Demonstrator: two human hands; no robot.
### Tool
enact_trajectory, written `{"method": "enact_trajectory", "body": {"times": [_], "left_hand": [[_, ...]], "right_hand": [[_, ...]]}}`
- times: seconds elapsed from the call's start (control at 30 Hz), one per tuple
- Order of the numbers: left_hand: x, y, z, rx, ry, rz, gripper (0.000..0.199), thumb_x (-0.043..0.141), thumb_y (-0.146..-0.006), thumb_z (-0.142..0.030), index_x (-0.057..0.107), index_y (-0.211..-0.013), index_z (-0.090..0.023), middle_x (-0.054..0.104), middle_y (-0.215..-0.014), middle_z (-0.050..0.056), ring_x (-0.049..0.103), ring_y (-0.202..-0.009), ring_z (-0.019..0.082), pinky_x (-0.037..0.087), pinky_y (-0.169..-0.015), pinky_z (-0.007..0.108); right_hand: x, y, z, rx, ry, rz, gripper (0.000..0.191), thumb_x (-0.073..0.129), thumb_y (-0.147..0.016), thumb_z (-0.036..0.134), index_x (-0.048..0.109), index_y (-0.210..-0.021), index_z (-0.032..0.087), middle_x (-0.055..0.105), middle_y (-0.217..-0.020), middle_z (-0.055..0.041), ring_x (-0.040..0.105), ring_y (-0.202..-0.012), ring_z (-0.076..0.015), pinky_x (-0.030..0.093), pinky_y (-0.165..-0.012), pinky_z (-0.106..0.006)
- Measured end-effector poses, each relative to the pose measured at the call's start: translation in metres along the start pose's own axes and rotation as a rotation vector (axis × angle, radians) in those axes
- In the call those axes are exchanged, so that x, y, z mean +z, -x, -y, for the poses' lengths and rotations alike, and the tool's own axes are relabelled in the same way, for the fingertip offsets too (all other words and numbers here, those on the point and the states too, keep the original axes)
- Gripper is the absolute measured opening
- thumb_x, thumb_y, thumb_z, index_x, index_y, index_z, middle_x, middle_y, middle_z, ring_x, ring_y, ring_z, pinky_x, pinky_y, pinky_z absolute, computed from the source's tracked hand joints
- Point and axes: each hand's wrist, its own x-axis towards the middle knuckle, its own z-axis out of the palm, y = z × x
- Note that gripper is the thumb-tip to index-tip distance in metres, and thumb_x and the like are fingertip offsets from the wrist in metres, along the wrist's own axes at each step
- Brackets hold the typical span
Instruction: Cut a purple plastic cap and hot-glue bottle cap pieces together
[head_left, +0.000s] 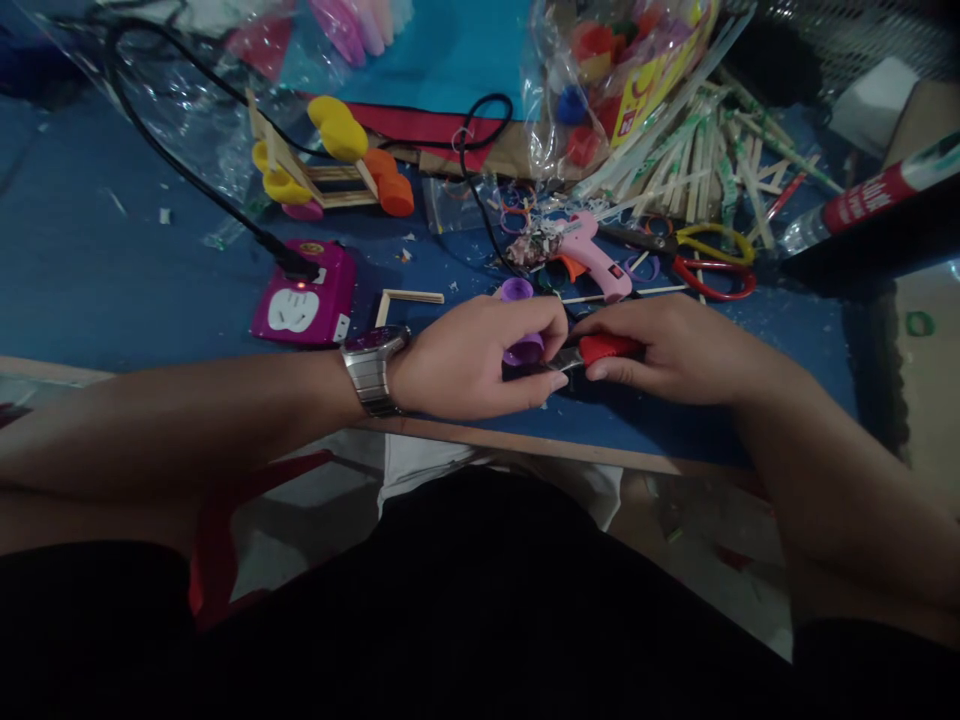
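Note:
At the table's near edge, my left hand (472, 360), with a metal watch at the wrist, curls its fingers and thumb around a purple bottle cap (523, 350). Another purple cap (517, 290) shows just beyond its knuckles. My right hand (667, 345) grips a red-handled knife (611, 348). Its short metal blade points left and meets the left fingertips beside the held cap. Fingers partly hide both the cap and the blade.
A pink glue gun (592, 250) lies beyond my hands, near red-and-yellow scissors (712, 255) and a pile of wooden sticks (697, 170). Left stand a purple power socket (307, 295) with a black cable, a small stick frame (386, 305) and a stick-and-cap model (337, 170).

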Motion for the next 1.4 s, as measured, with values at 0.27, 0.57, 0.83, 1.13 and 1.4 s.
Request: {"method": "enact_trajectory", "body": {"times": [0.27,0.57,0.83,1.13,1.4], "left_hand": [[-0.0001,0.0005,-0.0009,-0.045,0.072,-0.087,0.020,0.072,-0.094,-0.035,0.055,-0.093,-0.023,0.063,-0.082,-0.002,0.054,-0.069,0.014,0.042,-0.066,0.032],[0.0028,0.0020,0.0026,-0.045,0.079,-0.116,0.018,0.071,-0.094,-0.032,0.056,-0.096,-0.024,0.064,-0.085,-0.001,0.054,-0.071,0.015,0.045,-0.066,0.033],[0.0027,0.0023,0.0002,-0.067,0.078,-0.076,0.016,0.067,-0.095,-0.031,0.053,-0.096,-0.024,0.060,-0.085,-0.001,0.051,-0.071,0.014,0.043,-0.067,0.031],[0.0023,0.0034,-0.0021,-0.059,0.083,-0.055,0.015,0.065,-0.096,-0.030,0.052,-0.098,-0.024,0.059,-0.086,-0.001,0.049,-0.071,0.014,0.043,-0.067,0.031],[0.0018,0.0015,-0.0002,-0.078,0.084,-0.069,0.018,0.068,-0.093,-0.031,0.052,-0.098,-0.024,0.060,-0.087,-0.001,0.050,-0.073,0.015,0.043,-0.068,0.032]], "right_hand": [[-0.0011,0.0007,-0.0001,0.020,0.011,-0.024,0.063,0.055,-0.105,0.080,0.081,-0.116,0.024,0.084,-0.106,-0.0117,0.078,-0.091,-0.0325,0.050,-0.078,-0.040],[0.0000,-0.0006,0.0015,0.044,0.024,-0.025,0.063,0.054,-0.105,0.081,0.080,-0.110,0.024,0.082,-0.101,-0.0119,0.076,-0.089,-0.0325,0.049,-0.077,-0.041],[-0.0003,-0.0011,0.0021,0.035,0.032,-0.024,0.059,0.056,-0.105,0.078,0.081,-0.113,0.025,0.084,-0.101,-0.0108,0.078,-0.089,-0.0326,0.051,-0.076,-0.041],[-0.0008,-0.0014,0.0049,0.020,0.004,-0.018,0.051,0.060,-0.106,0.072,0.081,-0.115,0.027,0.086,-0.104,-0.0099,0.079,-0.088,-0.0316,0.052,-0.073,-0.040],[-0.0005,-0.0010,0.0022,0.032,0.030,-0.034,0.058,0.058,-0.104,0.078,0.082,-0.114,0.025,0.085,-0.105,-0.0115,0.078,-0.091,-0.0329,0.051,-0.076,-0.040]]}}
